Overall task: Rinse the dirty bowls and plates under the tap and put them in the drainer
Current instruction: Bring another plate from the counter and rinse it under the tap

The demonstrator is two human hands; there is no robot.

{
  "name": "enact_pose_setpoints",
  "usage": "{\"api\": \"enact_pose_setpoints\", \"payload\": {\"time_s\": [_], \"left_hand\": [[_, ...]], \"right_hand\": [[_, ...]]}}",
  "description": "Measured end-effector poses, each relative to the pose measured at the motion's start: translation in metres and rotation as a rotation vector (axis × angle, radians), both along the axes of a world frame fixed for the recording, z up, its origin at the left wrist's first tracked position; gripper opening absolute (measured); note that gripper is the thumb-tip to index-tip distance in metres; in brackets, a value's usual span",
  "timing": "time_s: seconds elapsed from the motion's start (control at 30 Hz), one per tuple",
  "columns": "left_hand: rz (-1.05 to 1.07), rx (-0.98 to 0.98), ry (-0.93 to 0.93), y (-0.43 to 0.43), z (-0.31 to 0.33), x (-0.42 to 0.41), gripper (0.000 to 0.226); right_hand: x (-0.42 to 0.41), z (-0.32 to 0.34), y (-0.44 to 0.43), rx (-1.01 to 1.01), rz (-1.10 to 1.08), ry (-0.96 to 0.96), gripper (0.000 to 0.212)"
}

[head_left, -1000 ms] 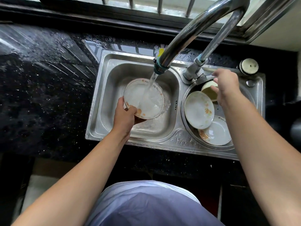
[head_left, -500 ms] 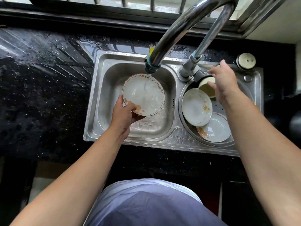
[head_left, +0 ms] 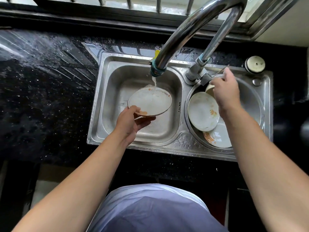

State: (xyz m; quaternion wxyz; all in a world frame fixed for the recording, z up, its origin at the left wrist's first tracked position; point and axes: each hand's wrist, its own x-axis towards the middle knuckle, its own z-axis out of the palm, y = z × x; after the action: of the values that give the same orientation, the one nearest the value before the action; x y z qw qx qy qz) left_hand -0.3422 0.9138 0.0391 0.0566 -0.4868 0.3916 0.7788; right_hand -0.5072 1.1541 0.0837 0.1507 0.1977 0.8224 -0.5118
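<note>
My left hand [head_left: 130, 123] grips the near rim of a white plate [head_left: 150, 101] with orange sauce stains, tilted over the left sink basin [head_left: 113, 91]. A thin stream of water falls from the tap nozzle [head_left: 157, 71] onto the plate's far edge. My right hand [head_left: 224, 92] reaches over the round right basin [head_left: 250, 101], fingers pinching the thin tap lever [head_left: 219, 73]. In that basin lie a stained plate [head_left: 202, 111], a second plate [head_left: 217, 138] partly under it, and a small bowl [head_left: 209, 89] mostly hidden by my hand.
The tall curved tap spout [head_left: 184, 30] arches over both basins. A wet black stone counter [head_left: 41, 97] spreads to the left. A round white cap [head_left: 255, 63] sits at the sink's back right corner. Window bars run along the top.
The strong stream stopped half a second ago and now runs thin again. The plate has tilted flatter and lower in my left hand. My right hand shifted slightly on the lever.
</note>
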Motion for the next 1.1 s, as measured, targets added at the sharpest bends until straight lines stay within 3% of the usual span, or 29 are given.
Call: {"api": "enact_pose_setpoints", "payload": {"time_s": [0.13,0.23,0.33,0.43,0.53,0.6,0.73,0.83,0.93,1.03,1.1], "left_hand": [[-0.05,0.173,-0.031,0.001,0.004,0.003,0.02],[-0.078,0.224,-0.053,0.004,0.004,0.003,0.034],[-0.118,0.22,-0.057,0.003,0.005,0.0,0.024],[-0.092,0.251,-0.004,-0.006,0.006,-0.003,0.027],[-0.078,0.29,0.105,-0.021,0.008,-0.011,0.055],[-0.092,0.261,0.14,-0.031,0.011,-0.019,0.069],[-0.183,0.222,0.144,-0.037,0.018,-0.029,0.077],[-0.208,0.158,0.137,-0.028,0.017,-0.029,0.064],[-0.244,0.1,0.042,-0.014,0.009,-0.022,0.056],[-0.23,0.211,0.029,-0.001,0.0,-0.011,0.066],[-0.113,0.288,0.095,0.005,-0.001,-0.009,0.063]], "right_hand": [[-0.003,0.022,-0.02,0.21,0.179,0.191,0.07],[0.029,0.03,-0.049,0.308,0.513,0.367,0.047],[0.057,0.025,-0.078,0.289,0.967,0.24,0.03],[0.066,0.017,-0.094,0.357,1.183,0.128,0.051],[0.076,0.016,-0.1,0.43,1.276,0.203,0.075],[0.08,0.015,-0.102,0.488,1.339,0.273,0.067],[0.073,0.015,-0.106,0.278,1.138,0.381,0.033],[0.07,0.018,-0.111,0.152,0.965,0.322,0.01],[0.075,0.022,-0.119,0.055,0.826,0.166,0.023],[0.082,0.024,-0.126,-0.227,0.576,-0.043,0.028],[0.084,0.024,-0.128,-0.422,0.376,-0.156,0.024]]}}
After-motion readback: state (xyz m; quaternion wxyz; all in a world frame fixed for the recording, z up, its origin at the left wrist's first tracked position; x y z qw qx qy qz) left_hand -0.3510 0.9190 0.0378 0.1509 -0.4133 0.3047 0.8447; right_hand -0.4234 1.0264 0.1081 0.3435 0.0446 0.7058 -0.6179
